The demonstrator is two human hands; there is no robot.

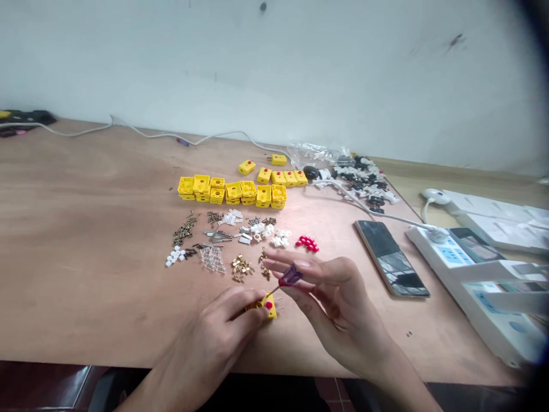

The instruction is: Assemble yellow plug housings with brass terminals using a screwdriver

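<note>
Hands: left hand pinching a yellow block, right hand holding a small screwdriver by its purple handle, both gripping narrow and working right together.
Block: low at centre, just above the table's near edge, held in the left fingers.
Screwdriver: long axis slanting down-left from the handle, tip right at the block's top.
Room: near edge just under the wrists; wood runs on well to the left, a phone sits just off the right hand.
Count: one block in hand, one screwdriver; about seven stacks of yellow boxes, six loose yellow blocks, about ten red caps.
Beyond: small metal and white parts in piles, too many to count; two power strips far right.
</note>
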